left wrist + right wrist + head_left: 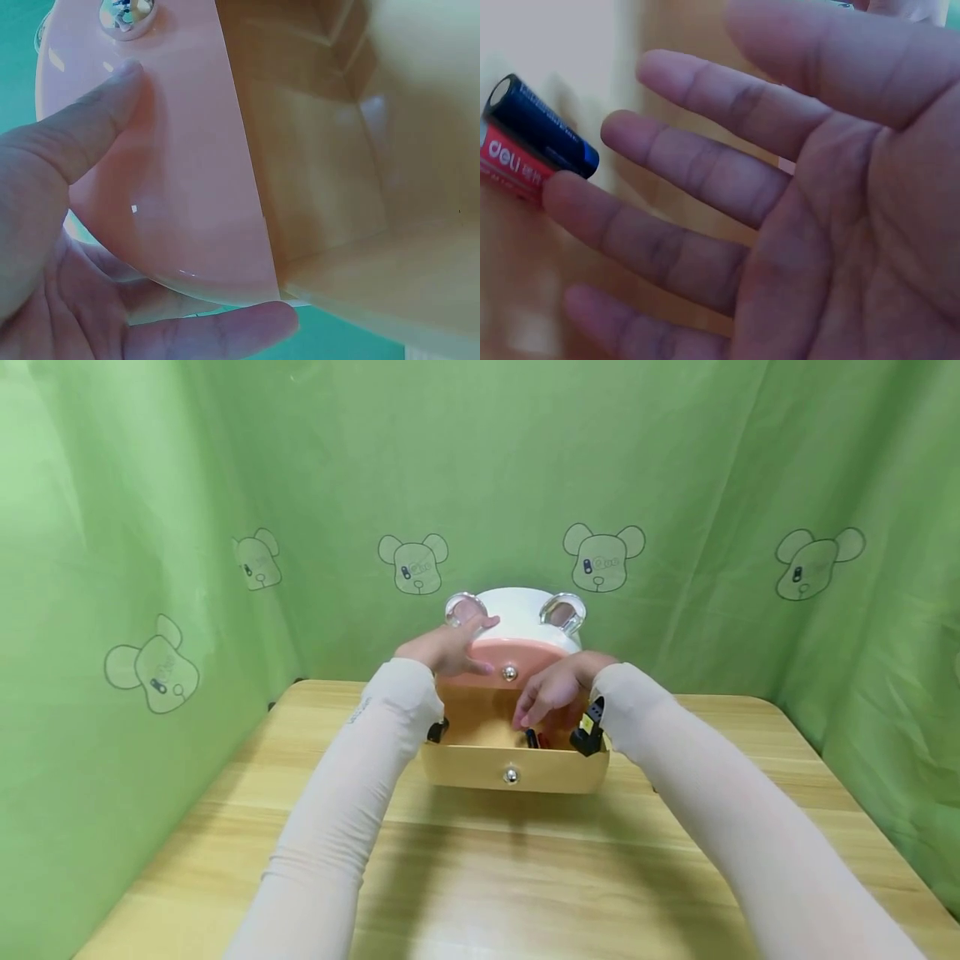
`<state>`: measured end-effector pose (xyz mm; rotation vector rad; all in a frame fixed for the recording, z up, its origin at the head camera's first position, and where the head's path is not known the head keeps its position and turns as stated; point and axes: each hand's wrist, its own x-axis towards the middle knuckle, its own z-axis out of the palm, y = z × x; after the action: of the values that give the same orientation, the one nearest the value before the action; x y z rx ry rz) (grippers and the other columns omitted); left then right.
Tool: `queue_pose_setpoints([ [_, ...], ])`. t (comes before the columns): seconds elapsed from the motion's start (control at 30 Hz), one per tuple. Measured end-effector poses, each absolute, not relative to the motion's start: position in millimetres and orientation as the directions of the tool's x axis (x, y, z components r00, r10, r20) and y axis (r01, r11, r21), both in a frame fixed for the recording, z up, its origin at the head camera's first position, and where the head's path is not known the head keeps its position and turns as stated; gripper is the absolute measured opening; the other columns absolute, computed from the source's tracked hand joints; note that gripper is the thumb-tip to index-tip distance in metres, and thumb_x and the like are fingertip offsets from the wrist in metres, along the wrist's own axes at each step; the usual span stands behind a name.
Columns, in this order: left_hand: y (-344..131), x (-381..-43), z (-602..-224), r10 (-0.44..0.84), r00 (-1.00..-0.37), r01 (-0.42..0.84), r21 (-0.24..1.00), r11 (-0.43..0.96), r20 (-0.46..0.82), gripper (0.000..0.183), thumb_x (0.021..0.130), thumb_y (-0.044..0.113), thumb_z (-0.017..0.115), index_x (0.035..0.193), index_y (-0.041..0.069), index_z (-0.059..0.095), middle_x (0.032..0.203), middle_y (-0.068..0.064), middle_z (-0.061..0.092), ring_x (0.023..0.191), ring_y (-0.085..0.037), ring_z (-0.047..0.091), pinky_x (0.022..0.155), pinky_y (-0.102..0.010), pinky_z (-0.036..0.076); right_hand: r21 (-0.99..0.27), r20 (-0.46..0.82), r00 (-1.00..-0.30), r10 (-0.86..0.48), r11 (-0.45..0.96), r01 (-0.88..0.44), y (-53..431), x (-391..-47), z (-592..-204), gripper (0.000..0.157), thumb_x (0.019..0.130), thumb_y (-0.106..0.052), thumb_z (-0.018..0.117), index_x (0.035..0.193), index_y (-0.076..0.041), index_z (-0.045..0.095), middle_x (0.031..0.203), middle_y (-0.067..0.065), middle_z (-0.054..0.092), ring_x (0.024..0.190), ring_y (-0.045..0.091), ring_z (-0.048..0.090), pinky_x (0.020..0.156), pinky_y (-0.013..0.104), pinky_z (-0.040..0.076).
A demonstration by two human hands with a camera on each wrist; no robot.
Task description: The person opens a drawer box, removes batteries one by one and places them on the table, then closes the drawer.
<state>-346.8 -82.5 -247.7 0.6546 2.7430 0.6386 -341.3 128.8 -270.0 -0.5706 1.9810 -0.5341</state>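
A small drawer cabinet (517,610) with a white rounded top and clear ear shapes stands on the table. Its pink upper drawer (517,655) is closed; the yellow lower drawer (480,768) is pulled out. My left hand (448,647) steadies the cabinet's left side, thumb resting on the pink front and the other fingers extended along the side. Over the lower drawer hovers my right hand (558,687), fingers spread and nearly straight. Beside its fingertips lie a dark blue battery (544,124) and a red battery (517,163), side by side; one fingertip overlaps the red one, contact unclear.
Silver round knobs mark the pink front (509,673) and the yellow front (511,775). The wooden table (510,877) extends toward me. Green curtain (495,460) with bear-head prints hangs behind and at both sides.
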Motion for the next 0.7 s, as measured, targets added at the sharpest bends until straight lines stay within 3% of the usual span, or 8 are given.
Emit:
queue_pose_setpoints([
  [0.47, -80.9, -345.1, -248.3, 0.479, -0.869, 0.375, 0.468, 0.801, -0.124, 0.088, 0.089, 0.036, 0.069, 0.156, 0.037, 0.012, 0.161, -0.010, 0.015, 0.140, -0.034, 0.028, 0.112, -0.055, 0.024, -0.626, -0.719, -0.350, -0.600, 0.779, -0.049, 124.9, -345.6, -277.2, 0.045, 0.099, -0.020, 0.053, 0.140, -0.003, 0.046, 0.130, 0.015, 0.054, 0.097, 0.029, 0.061, 0.093, 0.046, 0.051],
  [0.7, -82.0, -345.9, -248.3, 0.479, -0.871, 0.382, 0.456, 0.804, -0.114, 0.089, 0.088, 0.037, 0.069, 0.156, 0.036, 0.012, 0.161, -0.009, 0.014, 0.140, -0.034, 0.028, 0.112, -0.055, 0.024, -0.631, -0.732, -0.308, -0.608, 0.775, -0.032, 121.5, -350.8, -278.7, 0.043, 0.099, -0.021, 0.053, 0.138, -0.003, 0.048, 0.125, 0.013, 0.057, 0.097, 0.030, 0.062, 0.093, 0.047, 0.050],
])
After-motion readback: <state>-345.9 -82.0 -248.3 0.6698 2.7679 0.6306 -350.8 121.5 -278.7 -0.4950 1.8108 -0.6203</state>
